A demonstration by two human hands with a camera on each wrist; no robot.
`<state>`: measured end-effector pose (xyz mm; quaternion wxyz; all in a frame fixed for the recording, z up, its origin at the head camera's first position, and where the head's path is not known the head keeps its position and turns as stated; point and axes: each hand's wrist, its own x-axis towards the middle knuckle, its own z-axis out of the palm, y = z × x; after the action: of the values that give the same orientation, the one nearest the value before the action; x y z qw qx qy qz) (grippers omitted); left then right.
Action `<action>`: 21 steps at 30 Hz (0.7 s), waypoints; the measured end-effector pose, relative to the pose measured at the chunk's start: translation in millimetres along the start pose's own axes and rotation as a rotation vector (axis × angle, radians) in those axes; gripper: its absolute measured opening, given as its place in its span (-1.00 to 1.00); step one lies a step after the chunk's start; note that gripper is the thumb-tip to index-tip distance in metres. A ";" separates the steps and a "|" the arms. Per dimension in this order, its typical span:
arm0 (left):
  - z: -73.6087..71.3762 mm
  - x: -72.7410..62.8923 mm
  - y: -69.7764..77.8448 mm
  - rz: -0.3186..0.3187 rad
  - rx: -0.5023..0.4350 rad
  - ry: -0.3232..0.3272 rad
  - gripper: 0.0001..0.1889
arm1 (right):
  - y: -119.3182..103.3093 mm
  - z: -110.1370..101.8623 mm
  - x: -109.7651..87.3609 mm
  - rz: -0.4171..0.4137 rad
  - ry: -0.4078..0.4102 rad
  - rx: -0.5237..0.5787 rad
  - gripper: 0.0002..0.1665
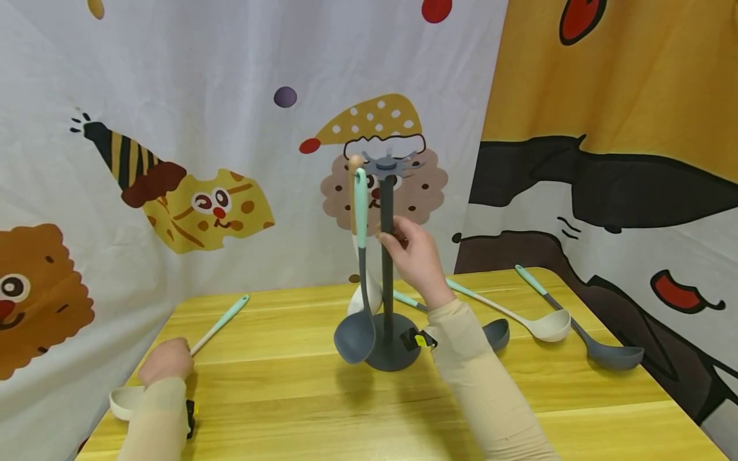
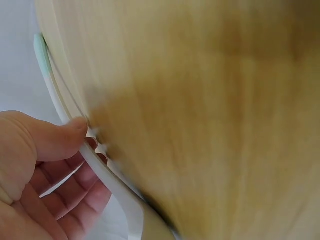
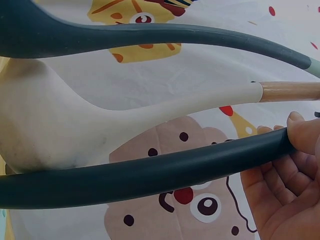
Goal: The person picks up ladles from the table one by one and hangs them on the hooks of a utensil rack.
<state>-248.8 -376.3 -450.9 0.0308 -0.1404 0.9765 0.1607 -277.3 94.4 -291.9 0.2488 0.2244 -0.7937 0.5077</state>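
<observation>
At the table's left side, my left hand (image 1: 167,360) pinches the shaft of a white ladle (image 2: 102,170) with a mint handle end. In the left wrist view, thumb and fingers lie on either side of that shaft, close over the wood. My right hand (image 1: 416,257) grips the dark pole (image 1: 387,275) of a utensil stand, below its hooked top (image 1: 385,165). From the stand hangs a grey ladle (image 1: 355,336) with a mint handle. Behind it hangs a white ladle (image 3: 45,115) with a wooden handle, partly hidden in the head view.
Right of the stand lie a grey ladle (image 1: 497,334) partly behind my right forearm, a white ladle (image 1: 550,325), and another grey ladle (image 1: 614,355) near the right edge. The wooden table (image 1: 277,397) backs onto a cartoon-printed curtain (image 1: 230,77).
</observation>
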 end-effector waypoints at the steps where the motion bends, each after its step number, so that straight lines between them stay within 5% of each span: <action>1: -0.1 -0.6 0.1 0.003 0.002 0.000 -0.91 | -0.1 -0.1 -0.1 0.000 -0.001 0.001 -0.84; 12: -3.4 -0.1 1.8 0.079 -0.039 0.083 -0.87 | -0.3 -1.0 0.2 -0.002 -0.002 -0.017 -0.77; 21: -8.3 -5.2 22.1 0.143 -0.085 0.175 -0.91 | -1.2 -1.0 -0.1 -0.011 -0.002 -0.016 -0.79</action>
<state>-250.3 -357.5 -435.7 -0.0720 -0.0848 0.9753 0.1908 -276.4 94.9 -290.8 0.2528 0.2272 -0.7968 0.4996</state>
